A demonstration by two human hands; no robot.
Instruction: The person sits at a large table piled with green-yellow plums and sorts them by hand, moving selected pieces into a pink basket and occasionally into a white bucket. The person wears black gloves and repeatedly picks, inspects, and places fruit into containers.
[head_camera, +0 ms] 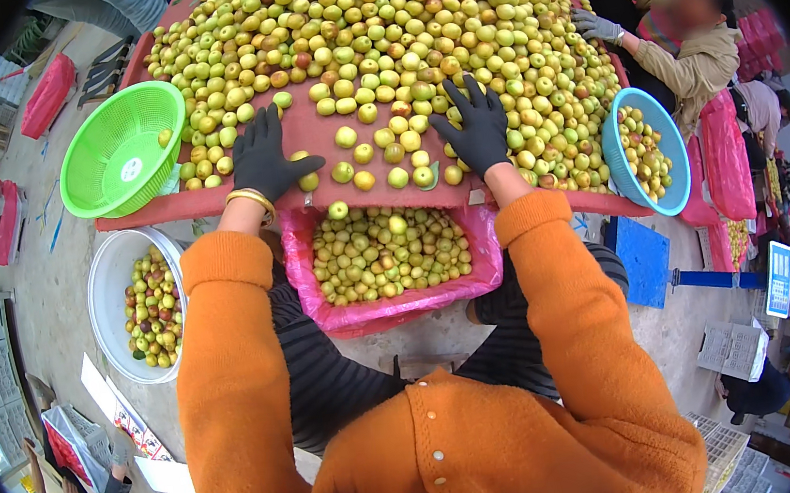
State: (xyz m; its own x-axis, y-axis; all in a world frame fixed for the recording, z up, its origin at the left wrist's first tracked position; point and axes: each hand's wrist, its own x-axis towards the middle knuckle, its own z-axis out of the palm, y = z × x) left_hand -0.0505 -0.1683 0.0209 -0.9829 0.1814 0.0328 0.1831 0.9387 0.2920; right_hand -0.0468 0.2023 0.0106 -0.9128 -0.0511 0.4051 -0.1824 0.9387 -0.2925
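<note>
Green and reddish jujube fruits [355,24] are heaped on a red cloth-covered table [360,196]. My left hand [269,155], in a dark glove, lies spread at the table's near left, its thumb beside a couple of fruits. My right hand [475,124], gloved alike, is spread palm down among fruits at the right. Loose fruits lie between the hands. Below the table edge, between my knees, a crate lined with pink plastic [395,308] holds many fruits, and one fruit [338,210] is at its far rim.
A green plastic basket [82,161] with one fruit sits at the table's left corner, a blue basket [679,174] of fruits at the right. A white bucket [104,309] of fruits stands on the floor at left. A co-worker [699,58] reaches over the heap; a blue platform scale [642,262] stands at right.
</note>
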